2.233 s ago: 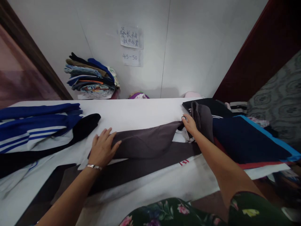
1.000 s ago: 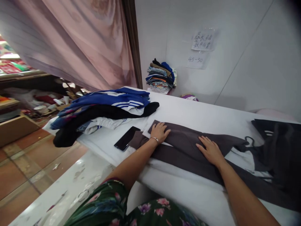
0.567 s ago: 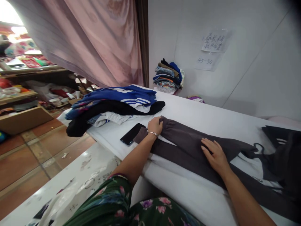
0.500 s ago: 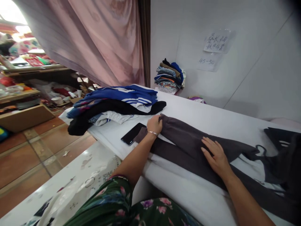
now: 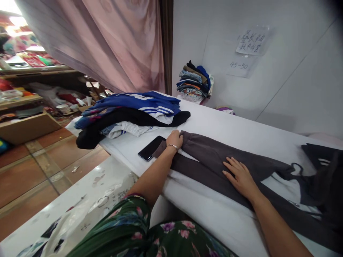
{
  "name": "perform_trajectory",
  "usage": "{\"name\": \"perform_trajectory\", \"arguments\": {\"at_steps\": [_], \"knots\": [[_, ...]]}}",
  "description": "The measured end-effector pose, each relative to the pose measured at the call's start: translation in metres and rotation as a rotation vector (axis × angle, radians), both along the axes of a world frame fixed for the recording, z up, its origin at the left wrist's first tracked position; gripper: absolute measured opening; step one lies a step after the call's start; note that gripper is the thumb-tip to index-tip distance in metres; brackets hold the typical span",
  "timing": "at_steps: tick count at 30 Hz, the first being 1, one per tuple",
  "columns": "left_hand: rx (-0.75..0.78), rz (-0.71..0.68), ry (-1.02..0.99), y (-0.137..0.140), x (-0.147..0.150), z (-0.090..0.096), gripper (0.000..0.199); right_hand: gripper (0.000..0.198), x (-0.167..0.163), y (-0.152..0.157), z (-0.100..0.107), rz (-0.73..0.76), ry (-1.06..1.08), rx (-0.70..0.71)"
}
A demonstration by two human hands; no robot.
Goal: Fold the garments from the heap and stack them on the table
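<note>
We see the grey garment [image 5: 211, 151] along the bench [image 5: 257, 137], its right end dark and cut off. The right hand [image 5: 239, 176] lies spread on it; the left hand [image 5: 174, 140] curls at its left end (pinching or not, we cannot tell).

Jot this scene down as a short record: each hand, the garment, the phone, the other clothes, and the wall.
Left hand: gripping one end of the garment
Right hand: spread flat on the garment
Garment: dark gray, laid out across the white table
Phone: on the table, screen dark
Loose clothes: blue, black and white, heaped
Wall: two handwritten papers, one reading 45-50
</note>
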State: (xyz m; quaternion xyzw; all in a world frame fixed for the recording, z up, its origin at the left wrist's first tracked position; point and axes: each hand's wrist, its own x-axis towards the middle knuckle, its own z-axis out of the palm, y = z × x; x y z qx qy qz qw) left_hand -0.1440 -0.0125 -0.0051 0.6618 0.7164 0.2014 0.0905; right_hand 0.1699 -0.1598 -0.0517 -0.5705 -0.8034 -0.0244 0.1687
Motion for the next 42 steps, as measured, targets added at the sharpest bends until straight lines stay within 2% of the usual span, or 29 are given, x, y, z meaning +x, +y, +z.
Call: {"name": "perform_trajectory", "arguments": {"at_steps": [3, 7, 9, 14, 16, 18, 21, 24, 28, 31, 35, 42], "knots": [[-0.019, 0.023, -0.038, 0.003, -0.002, -0.002, 0.012, 0.047, 0.000, -0.001, 0.001, -0.015, 0.019, 0.069], [-0.073, 0.000, -0.065, 0.006, -0.003, -0.004, 0.012, 0.048, -0.001, 0.000, -0.001, -0.030, -0.017, -0.037], [-0.054, -0.002, -0.075, 0.004, -0.004, -0.001, 0.016, 0.047, 0.000, 0.001, -0.002, -0.031, 0.001, -0.063], [0.256, -0.072, -0.157, -0.021, -0.020, 0.018, 0.019, 0.043, 0.006, 0.001, 0.007, 0.037, 0.224, -0.013], [0.301, -0.196, -0.167, -0.040, -0.031, 0.021, 0.015, 0.039, 0.011, -0.007, 0.015, 0.056, 0.341, 0.037], [0.279, -0.400, -0.157, -0.062, -0.042, 0.017, 0.015, 0.035, 0.019, -0.021, 0.024, 0.046, 0.400, 0.059], [0.239, -0.736, -0.115, -0.092, -0.056, 0.004, 0.019, 0.029, 0.040, -0.056, 0.032, 0.024, 0.370, 0.000], [0.237, -0.886, -0.022, -0.107, -0.063, -0.010, 0.028, 0.027, 0.067, -0.095, 0.028, -0.009, 0.275, -0.046], [0.274, -0.916, 0.079, -0.102, -0.060, -0.020, 0.028, 0.028, 0.093, -0.133, 0.012, -0.063, 0.111, -0.028], [0.294, -0.967, 0.118, -0.092, -0.052, -0.023, 0.026, 0.031, 0.095, -0.146, 0.003, -0.081, 0.062, 0.032], [0.321, -0.995, 0.139, -0.085, -0.044, -0.023, 0.028, 0.032, 0.086, -0.146, 0.003, -0.117, 0.069, 0.096], [0.378, -0.882, 0.099, -0.087, -0.040, -0.017, 0.030, 0.034, 0.092, -0.142, 0.010, -0.240, -0.004, 0.075]]}}
